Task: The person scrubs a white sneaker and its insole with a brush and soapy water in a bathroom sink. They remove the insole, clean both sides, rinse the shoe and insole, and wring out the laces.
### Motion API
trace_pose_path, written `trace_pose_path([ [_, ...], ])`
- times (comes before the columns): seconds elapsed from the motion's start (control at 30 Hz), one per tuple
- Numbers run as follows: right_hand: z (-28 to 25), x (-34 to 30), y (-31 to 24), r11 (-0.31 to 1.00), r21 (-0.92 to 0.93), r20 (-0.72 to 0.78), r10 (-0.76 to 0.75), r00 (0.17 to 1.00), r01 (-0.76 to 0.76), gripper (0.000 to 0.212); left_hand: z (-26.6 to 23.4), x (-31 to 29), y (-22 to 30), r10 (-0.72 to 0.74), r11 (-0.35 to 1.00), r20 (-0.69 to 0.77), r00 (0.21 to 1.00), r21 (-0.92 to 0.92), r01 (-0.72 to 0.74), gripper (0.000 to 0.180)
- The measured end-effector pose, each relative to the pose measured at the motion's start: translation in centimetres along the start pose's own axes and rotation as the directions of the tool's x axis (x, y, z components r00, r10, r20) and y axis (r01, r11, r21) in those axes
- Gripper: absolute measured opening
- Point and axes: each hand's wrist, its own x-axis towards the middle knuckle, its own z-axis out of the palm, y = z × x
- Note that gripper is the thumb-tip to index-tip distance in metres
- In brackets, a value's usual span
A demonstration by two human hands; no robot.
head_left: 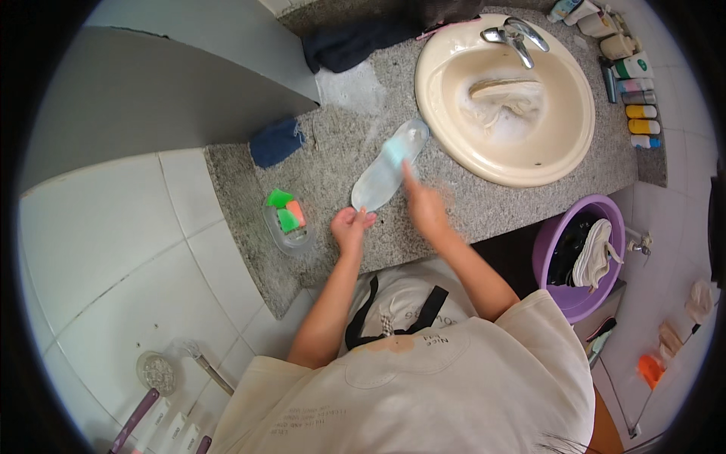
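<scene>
While the left hand [353, 228] pinched the near end of a pale insole [378, 183] between thumb and fingers, the right hand [428, 213] reached 1 finger to a light blue-green patch [394, 150] on top. The right hand was blurry, so I could not tell whether it gripped a bit of soap or just rubbed with bare fingers. The insole lay on the speckled gray stone counter [325, 170], with its far end right by the rim of the cream sink [484, 172]. The job looked like washing, and this insole seemed to be partway through it. The blue-green color covered only 1 part, so there was likely more rubbing left, and a rinse seemed not yet done. In the sink, a crumpled white fabric thing [508, 92] sat in suds, so it looked like it needed rinsing too. I could see no water coming from the silver faucet [520, 44]. Off to the right, a purple tub [541, 261] held a white fabric bundle [593, 256] and something shiny and black [569, 244], but I could not tell if those were washed or waiting. On the left, a clear soap dish [293, 244] held 2 green chunks [279, 198] and 1 orange chunk [296, 213], and a dark blue cloth [275, 144] lay beyond it.
</scene>
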Motion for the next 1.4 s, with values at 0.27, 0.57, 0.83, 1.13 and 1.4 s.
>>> trace_pose_path([
  [0.27, -1.3, -1.0, 0.2, 0.998, -0.045, 0.040, 0.035, 0.999, -0.033, 0.071, 0.2, 0.1, 0.2, -0.021, 1.000, -0.007, 1.000, -0.012, 0.021, 0.012],
  [0.57, -0.1, -0.1, -0.3, 0.999, -0.015, -0.081, 0.038, 0.996, -0.039, 0.073, -0.2, 0.4, -0.4, 0.004, 1.000, 0.014, 1.000, -0.004, -0.004, 0.012],
  [0.83, -1.0, 0.2, -0.7, 1.000, 0.009, -0.068, 0.012, 0.998, -0.011, 0.071, -0.2, 0.3, -0.3, 0.001, 0.999, -0.005, 1.000, -0.041, -0.002, 0.014],
  [1.13, -0.1, -1.6, -0.2, 0.980, -0.085, 0.118, -0.172, 0.978, 0.182, 0.070, -0.1, 0.7, -0.6, 0.022, 0.999, 0.003, 1.000, -0.029, -0.022, 0.011],
  [1.4, 0.2, -1.8, -0.6, 0.980, -0.130, 0.099, -0.137, 0.986, 0.150, 0.074, -0.6, 0.7, -0.6, -0.006, 1.000, 0.015, 1.000, -0.028, 0.007, 0.015],
])
